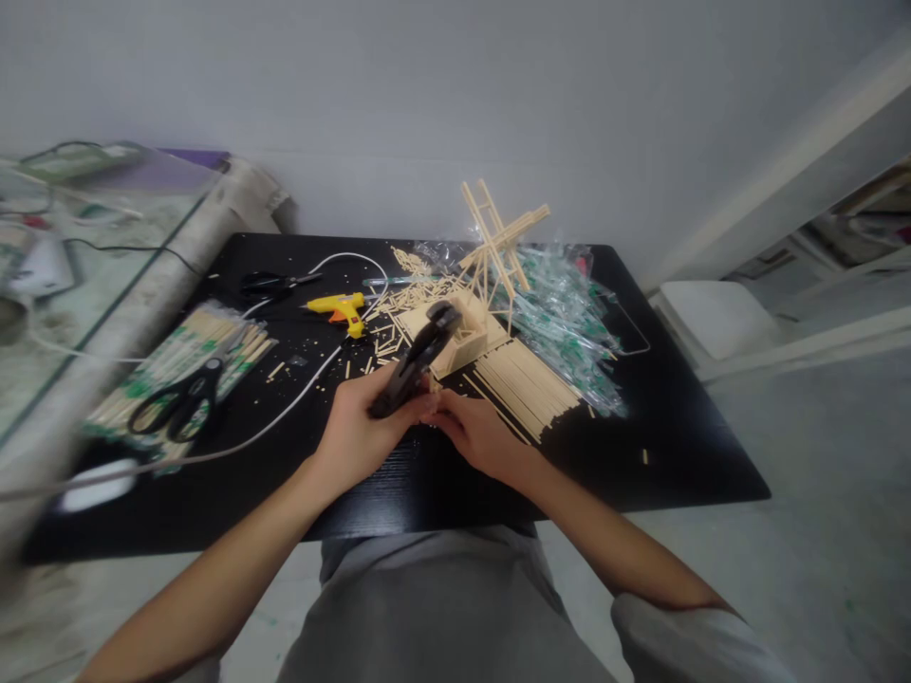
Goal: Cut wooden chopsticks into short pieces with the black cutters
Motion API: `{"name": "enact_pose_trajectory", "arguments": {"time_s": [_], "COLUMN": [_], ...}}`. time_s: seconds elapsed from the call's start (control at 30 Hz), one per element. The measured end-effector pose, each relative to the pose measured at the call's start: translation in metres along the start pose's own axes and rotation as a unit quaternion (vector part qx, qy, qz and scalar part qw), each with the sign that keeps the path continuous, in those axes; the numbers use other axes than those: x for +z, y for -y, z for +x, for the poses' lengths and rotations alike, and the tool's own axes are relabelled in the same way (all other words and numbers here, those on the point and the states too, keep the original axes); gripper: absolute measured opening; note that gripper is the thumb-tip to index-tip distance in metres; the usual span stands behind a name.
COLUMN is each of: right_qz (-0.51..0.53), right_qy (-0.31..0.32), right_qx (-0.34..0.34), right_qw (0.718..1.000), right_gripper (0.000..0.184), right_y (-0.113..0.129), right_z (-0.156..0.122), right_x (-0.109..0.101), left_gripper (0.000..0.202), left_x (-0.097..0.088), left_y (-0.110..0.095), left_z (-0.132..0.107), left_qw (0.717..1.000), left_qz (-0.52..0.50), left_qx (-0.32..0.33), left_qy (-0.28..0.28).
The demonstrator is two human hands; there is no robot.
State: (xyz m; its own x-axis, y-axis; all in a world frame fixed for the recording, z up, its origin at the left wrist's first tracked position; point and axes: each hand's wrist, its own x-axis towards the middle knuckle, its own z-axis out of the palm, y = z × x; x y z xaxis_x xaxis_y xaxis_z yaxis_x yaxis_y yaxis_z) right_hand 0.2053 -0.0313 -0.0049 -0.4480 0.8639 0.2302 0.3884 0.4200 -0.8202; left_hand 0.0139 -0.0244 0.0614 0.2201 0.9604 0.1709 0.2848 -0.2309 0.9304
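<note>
My left hand (362, 417) is closed around a long black hand tool (419, 356), which slants up and away to the right; its exact kind does not show. My right hand (480, 427) has its fingers pinched together and meets the left thumb over the table's front part. Whatever sits between those fingertips is too small and hidden to name. Just beyond the hands stands a windmill-like model (491, 275) built of thin wooden sticks, with crossed blades on a frame. To its front right lies a row of loose wooden sticks (527, 389).
A yellow glue gun (342, 308) with a white cord lies left of the scattered stick offcuts (413, 289). Black scissors (189, 398) rest on packed chopsticks (185, 365); a second pair (274, 283) lies behind. Crumpled plastic wrappers (562, 318) cover the black table's (683, 427) right back.
</note>
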Motion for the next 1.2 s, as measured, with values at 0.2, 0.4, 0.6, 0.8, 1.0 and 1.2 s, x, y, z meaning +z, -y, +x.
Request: {"name": "enact_pose_trajectory", "arguments": {"time_s": [0.2, 0.4, 0.6, 0.8, 1.0, 1.2], "right_qz": [-0.001, -0.001, 0.003, -0.012, 0.019, 0.022], "right_qy": [-0.043, -0.057, -0.059, -0.055, -0.031, -0.034], "right_qx": [-0.023, -0.009, -0.016, -0.023, -0.034, -0.052], "right_qw": [0.999, 0.998, 0.998, 0.998, 0.999, 0.998], "right_gripper": [0.012, 0.014, 0.014, 0.018, 0.017, 0.021], "right_y": [-0.011, -0.011, -0.015, -0.014, -0.001, 0.001], "right_z": [0.000, -0.001, 0.000, 0.000, 0.003, 0.004], "right_x": [0.004, 0.006, 0.010, 0.009, -0.003, -0.007], "left_gripper": [0.014, 0.016, 0.018, 0.013, 0.013, 0.013], "left_x": [0.002, 0.004, 0.004, 0.000, -0.002, -0.002], "left_y": [0.000, 0.003, 0.006, 0.005, 0.002, 0.005], "left_z": [0.001, 0.000, -0.002, -0.002, -0.003, -0.005], "left_qw": [0.999, 1.000, 1.000, 0.999, 0.998, 0.998], "left_qz": [-0.022, -0.004, 0.012, 0.037, 0.056, 0.052], "left_qx": [-0.021, -0.014, -0.008, 0.020, 0.037, 0.028], "left_qy": [-0.011, -0.020, -0.023, -0.005, 0.004, 0.005]}}
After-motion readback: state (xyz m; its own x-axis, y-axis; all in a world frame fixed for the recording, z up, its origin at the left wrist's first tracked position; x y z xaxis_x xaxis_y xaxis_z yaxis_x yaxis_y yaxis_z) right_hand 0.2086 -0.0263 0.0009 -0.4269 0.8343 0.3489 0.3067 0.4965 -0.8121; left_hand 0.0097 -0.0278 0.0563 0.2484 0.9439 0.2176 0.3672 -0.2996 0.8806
